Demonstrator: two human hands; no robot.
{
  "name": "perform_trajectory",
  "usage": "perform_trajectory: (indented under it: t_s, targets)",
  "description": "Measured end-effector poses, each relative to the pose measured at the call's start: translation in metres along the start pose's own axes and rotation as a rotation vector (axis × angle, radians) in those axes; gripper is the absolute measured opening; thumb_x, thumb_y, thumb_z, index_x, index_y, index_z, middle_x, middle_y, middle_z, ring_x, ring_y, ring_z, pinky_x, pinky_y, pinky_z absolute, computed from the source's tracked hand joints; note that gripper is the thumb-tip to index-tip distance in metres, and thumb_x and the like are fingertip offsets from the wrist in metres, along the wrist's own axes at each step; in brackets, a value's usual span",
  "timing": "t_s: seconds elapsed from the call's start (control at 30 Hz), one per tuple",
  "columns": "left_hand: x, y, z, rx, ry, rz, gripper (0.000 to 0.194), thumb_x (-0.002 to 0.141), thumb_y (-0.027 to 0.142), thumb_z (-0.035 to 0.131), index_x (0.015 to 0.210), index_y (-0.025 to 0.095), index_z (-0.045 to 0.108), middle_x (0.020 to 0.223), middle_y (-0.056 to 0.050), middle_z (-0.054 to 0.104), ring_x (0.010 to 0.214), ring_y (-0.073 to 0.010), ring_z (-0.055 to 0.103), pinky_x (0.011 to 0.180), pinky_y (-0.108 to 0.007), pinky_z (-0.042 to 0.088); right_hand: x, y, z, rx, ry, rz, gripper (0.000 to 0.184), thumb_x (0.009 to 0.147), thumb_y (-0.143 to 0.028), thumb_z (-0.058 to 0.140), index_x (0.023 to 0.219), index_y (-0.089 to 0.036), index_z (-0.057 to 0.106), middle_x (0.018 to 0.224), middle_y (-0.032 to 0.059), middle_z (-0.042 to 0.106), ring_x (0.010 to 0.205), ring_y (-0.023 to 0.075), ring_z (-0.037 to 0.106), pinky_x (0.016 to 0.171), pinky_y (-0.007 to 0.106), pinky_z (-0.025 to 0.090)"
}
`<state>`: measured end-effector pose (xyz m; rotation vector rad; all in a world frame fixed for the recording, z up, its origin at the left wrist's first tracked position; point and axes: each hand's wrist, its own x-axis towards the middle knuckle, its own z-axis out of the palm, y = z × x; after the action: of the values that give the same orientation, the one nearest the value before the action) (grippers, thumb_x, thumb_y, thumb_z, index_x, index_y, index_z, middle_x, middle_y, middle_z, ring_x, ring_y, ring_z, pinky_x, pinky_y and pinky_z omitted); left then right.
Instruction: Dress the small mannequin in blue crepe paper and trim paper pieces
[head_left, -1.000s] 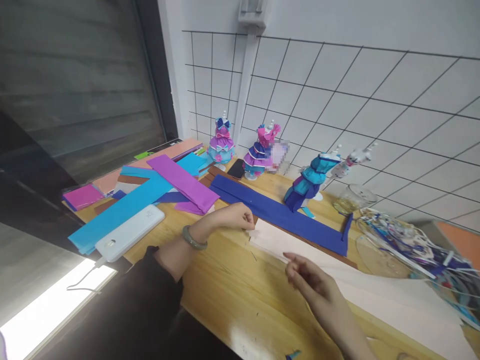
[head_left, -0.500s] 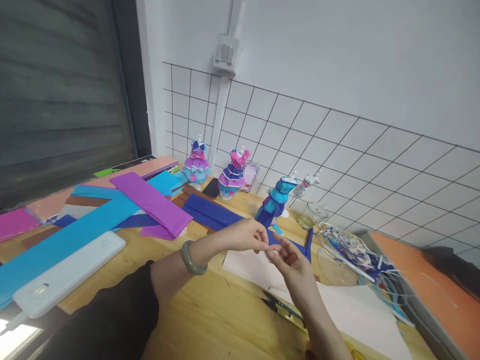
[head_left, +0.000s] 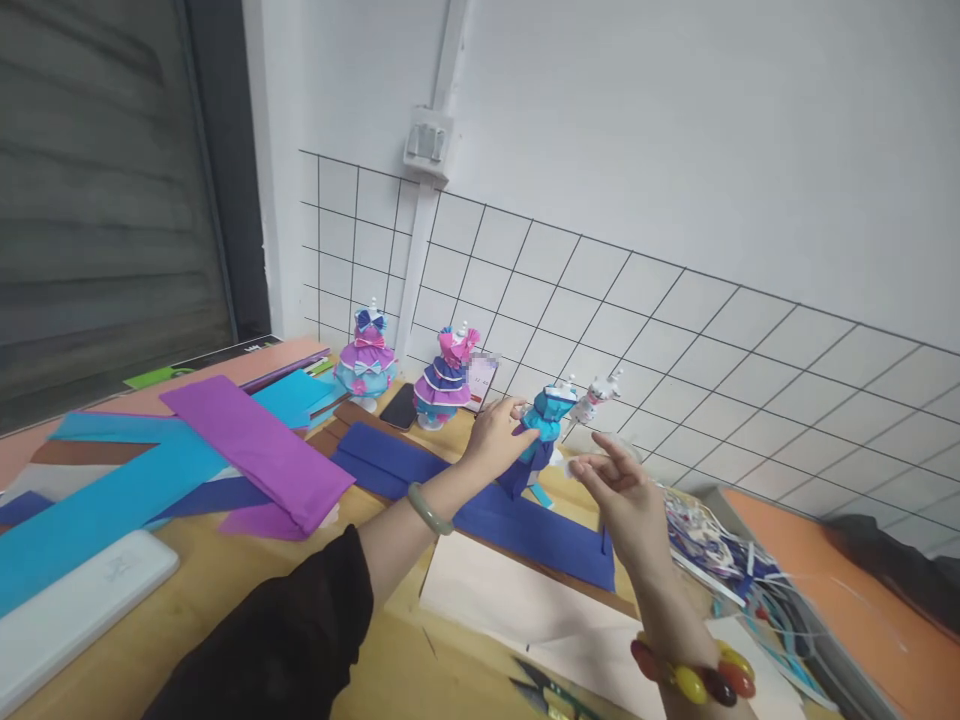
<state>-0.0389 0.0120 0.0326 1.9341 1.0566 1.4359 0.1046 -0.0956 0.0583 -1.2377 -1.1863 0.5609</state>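
My left hand (head_left: 496, 438), a jade-coloured bangle on its wrist, is closed around the left side of a small dress form in a blue and turquoise dress (head_left: 553, 408). Its thumb lies across the front of the dress. To the right, my right hand (head_left: 621, 492) wears a beaded bracelet (head_left: 694, 680). Thumb and index finger pinch a small whitish scrap, too small to name, while the other fingers stretch out. Below the hands, a folded navy strip (head_left: 536, 530) and a pale pink sheet (head_left: 517, 602) lie flat. Dark-bladed snips (head_left: 544, 685) rest near the front.
Two more dressed forms, one purple (head_left: 367, 360) and one pink-topped (head_left: 444, 380), stand behind, beside a phone (head_left: 399, 406). A white patterned form (head_left: 600, 395) leans near the wire grid. Purple (head_left: 255, 450) and turquoise strips (head_left: 120, 500), a white power bank (head_left: 97, 600) and tangled scraps (head_left: 709, 550) flank the hands.
My hands came together over the pale sheet, then parted. My left hand moved forward onto the blue-dressed form; my right hand followed to its right. The view turned right and up.
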Motion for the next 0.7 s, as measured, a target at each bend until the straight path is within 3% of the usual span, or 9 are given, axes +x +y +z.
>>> perform_trajectory:
  t_s: [0.1, 0.2, 0.33, 0.53, 0.7]
  targets:
    - [0.012, -0.009, 0.014, 0.012, 0.073, 0.074, 0.052, 0.068, 0.027, 0.067, 0.118, 0.019, 0.052, 0.104, -0.005, 0.061, 0.105, -0.0206, 0.051, 0.095, -0.036, 0.039, 0.018, 0.008, 0.005, -0.025, 0.018, -0.074, 0.057, 0.067, -0.039, 0.075, 0.117, -0.019, 0.055, 0.078, 0.0025, 0.068, 0.076, 0.0190, 0.064, 0.080, 0.040, 0.050]
    - [0.021, -0.012, 0.019, 0.016, 0.068, 0.112, 0.059, 0.069, 0.029, 0.068, 0.123, 0.019, 0.048, 0.114, -0.007, 0.057, 0.111, -0.0228, 0.048, 0.098, -0.039, 0.037, 0.033, 0.019, 0.007, -0.028, 0.007, -0.108, 0.055, 0.068, -0.038, 0.074, 0.116, -0.020, 0.056, 0.078, 0.0035, 0.068, 0.074, 0.0188, 0.064, 0.076, 0.040, 0.052]
    - [0.033, -0.013, 0.019, -0.016, -0.005, 0.187, 0.065, 0.069, 0.026, 0.066, 0.130, 0.020, 0.041, 0.126, -0.008, 0.051, 0.121, -0.0234, 0.042, 0.103, -0.042, 0.033, 0.045, 0.035, 0.004, -0.030, 0.000, -0.148, 0.056, 0.067, -0.037, 0.075, 0.117, -0.021, 0.056, 0.078, 0.0033, 0.066, 0.073, 0.0189, 0.063, 0.072, 0.040, 0.052]
    - [0.048, -0.013, 0.013, -0.088, -0.140, 0.418, 0.071, 0.071, 0.020, 0.061, 0.136, 0.024, 0.033, 0.140, -0.005, 0.039, 0.133, -0.0217, 0.027, 0.111, -0.041, 0.024, 0.053, 0.048, 0.000, -0.031, 0.000, -0.139, 0.055, 0.068, -0.034, 0.075, 0.118, -0.022, 0.055, 0.078, 0.0024, 0.066, 0.077, 0.0190, 0.063, 0.078, 0.042, 0.050]
    - [0.054, -0.008, 0.009, -0.023, -0.205, 0.502, 0.064, 0.074, 0.020, 0.057, 0.135, 0.030, 0.038, 0.138, -0.003, 0.041, 0.136, -0.0240, 0.022, 0.111, -0.045, 0.023, 0.054, 0.051, 0.000, -0.024, -0.001, -0.122, 0.056, 0.069, -0.033, 0.074, 0.120, -0.023, 0.054, 0.079, 0.0025, 0.067, 0.076, 0.0182, 0.063, 0.078, 0.041, 0.051]
